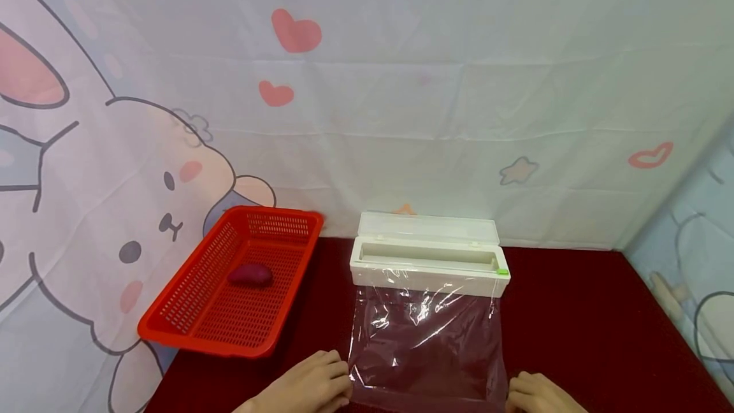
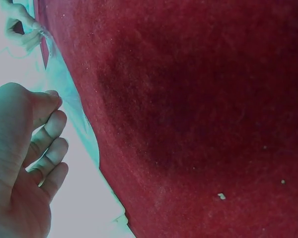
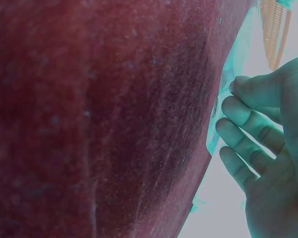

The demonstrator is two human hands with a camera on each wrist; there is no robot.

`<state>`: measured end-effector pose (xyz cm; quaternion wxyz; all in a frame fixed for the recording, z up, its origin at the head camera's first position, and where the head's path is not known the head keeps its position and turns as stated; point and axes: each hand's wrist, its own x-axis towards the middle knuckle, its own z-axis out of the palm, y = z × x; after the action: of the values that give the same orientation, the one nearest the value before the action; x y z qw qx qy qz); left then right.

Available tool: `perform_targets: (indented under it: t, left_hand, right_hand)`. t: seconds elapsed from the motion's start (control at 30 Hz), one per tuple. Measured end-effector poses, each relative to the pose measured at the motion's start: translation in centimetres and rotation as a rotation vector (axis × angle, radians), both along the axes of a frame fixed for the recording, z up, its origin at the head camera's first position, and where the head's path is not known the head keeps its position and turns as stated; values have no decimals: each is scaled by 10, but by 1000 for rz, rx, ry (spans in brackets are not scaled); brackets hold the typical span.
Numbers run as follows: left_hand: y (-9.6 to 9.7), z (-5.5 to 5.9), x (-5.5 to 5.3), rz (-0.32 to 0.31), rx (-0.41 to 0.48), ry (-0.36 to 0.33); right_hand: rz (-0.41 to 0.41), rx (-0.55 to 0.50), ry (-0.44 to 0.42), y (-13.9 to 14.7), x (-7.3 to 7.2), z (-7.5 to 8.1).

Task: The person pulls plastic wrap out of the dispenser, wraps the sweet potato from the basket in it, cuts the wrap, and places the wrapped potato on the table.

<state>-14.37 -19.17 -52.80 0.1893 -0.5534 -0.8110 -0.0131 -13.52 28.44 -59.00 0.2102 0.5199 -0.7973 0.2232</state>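
A sheet of clear plastic wrap (image 1: 424, 349) runs from the front of a white wrap dispenser (image 1: 427, 280) toward the person. The dispenser's lid (image 1: 429, 229) stands up at the back, and a green slide cutter (image 1: 503, 271) sits at its right end. At the sheet's near left corner, my left hand (image 1: 315, 384) pinches the film between thumb and fingertips. My right hand (image 1: 539, 394) pinches the near right corner. The film (image 2: 69, 94) stretches between both hands in the left wrist view. In the right wrist view, thumb and index finger of the right hand (image 3: 268, 134) meet at the film's edge.
To the left stands a red plastic basket (image 1: 287, 317) with a purple sweet potato (image 1: 250, 275) in it. A dark red cloth (image 1: 579, 324) covers the table. Behind hangs a pale printed curtain (image 1: 401, 101), close to the dispenser and basket.
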Motion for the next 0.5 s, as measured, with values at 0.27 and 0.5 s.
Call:
perform_targets:
  t: [0.27,0.5]
  left_hand:
    - [1,4,0,47,48,-86]
    - [0,14,-5,104,126,-114]
  right_hand:
    - [-20,-26,43,0,-4,3]
    - [-79,-7,20,1,-6,14]
